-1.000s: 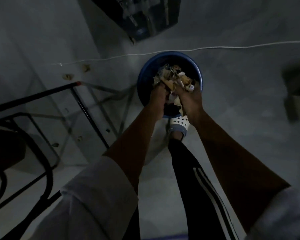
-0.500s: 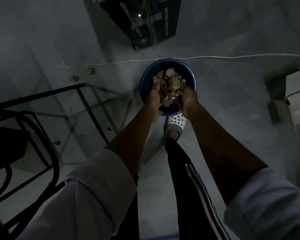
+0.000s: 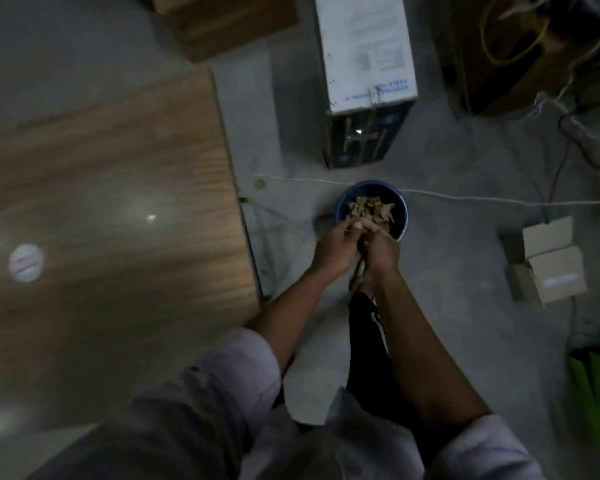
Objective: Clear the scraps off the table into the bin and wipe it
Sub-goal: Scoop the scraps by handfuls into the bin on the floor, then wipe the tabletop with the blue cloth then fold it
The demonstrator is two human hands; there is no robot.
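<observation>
The scraps lie heaped in the blue bin, which stands on the floor just off the right edge of the tabletop. The person reaches down and forward, with the left hand and the right hand pressed together above the near rim, fingers bent inward (whether some scraps are between them, I cannot tell). To do this well, I think the palms should part only over the opening, so nothing falls beside it.
</observation>
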